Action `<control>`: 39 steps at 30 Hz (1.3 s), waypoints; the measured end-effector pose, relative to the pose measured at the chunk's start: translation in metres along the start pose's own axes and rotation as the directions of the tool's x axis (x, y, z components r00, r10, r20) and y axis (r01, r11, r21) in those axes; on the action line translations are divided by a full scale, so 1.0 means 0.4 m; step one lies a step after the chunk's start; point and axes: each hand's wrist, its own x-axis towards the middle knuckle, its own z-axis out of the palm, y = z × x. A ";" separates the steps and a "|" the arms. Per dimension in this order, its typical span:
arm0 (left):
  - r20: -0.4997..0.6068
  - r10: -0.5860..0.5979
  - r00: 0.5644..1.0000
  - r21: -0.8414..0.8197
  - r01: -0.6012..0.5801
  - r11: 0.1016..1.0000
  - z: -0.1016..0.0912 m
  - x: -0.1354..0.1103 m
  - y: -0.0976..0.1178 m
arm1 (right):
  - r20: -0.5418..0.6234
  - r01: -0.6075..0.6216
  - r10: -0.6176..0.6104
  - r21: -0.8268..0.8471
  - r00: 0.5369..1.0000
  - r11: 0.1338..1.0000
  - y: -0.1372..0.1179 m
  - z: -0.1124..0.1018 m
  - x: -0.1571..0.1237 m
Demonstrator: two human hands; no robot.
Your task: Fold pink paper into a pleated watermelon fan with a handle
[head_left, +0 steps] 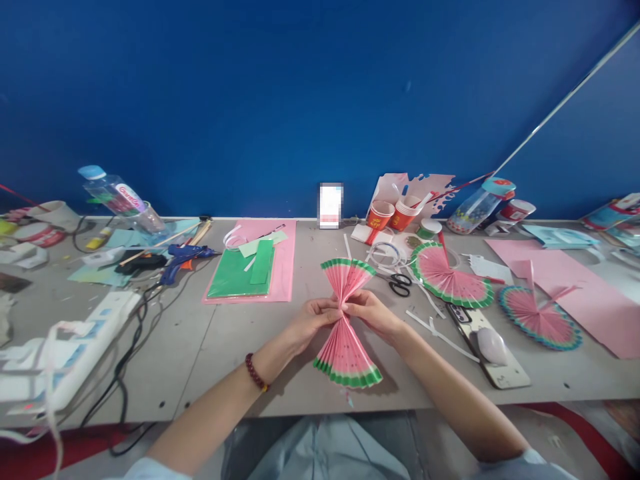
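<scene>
A pleated paper fan (347, 353), pink with dark seed marks and green edges like a watermelon, is pinched at its middle, so both ends spread into a bow shape. My left hand (320, 319) grips the pinched waist from the left, thumb and fingers closed on it. From the right, my right hand (373, 312) pinches the same waist. The fan is held just over the grey table (215, 373). To the right lie a watermelon fan (453, 283) with a green rim and another pink fan (540, 319) with a blue-green rim.
Black scissors (400, 285) and white paper strips lie right of my hands, beside a phone (493, 353). Red paper cups (381, 215) stand behind. At left are green paper (240, 277) on a pink sheet (285, 267), a blue glue gun (183, 260), a power strip (95, 353) and black cables.
</scene>
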 end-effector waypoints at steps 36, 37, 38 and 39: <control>-0.095 0.464 0.881 0.108 -0.455 0.884 0.005 0.003 0.056 | 0.031 -0.076 0.085 -0.218 0.996 0.973 0.004 0.036 -0.013; -0.113 0.468 0.876 0.117 -0.456 0.882 0.002 0.003 0.056 | 0.030 -0.068 0.076 -0.202 0.997 0.977 0.009 0.037 -0.011; -0.135 0.472 0.871 0.126 -0.457 0.880 -0.001 0.004 0.056 | 0.029 -0.053 0.059 -0.178 0.998 0.983 0.015 0.038 -0.009; -0.157 0.476 0.865 0.135 -0.459 0.878 -0.003 0.006 0.056 | 0.027 -0.029 0.034 -0.151 0.999 0.988 0.021 0.040 -0.006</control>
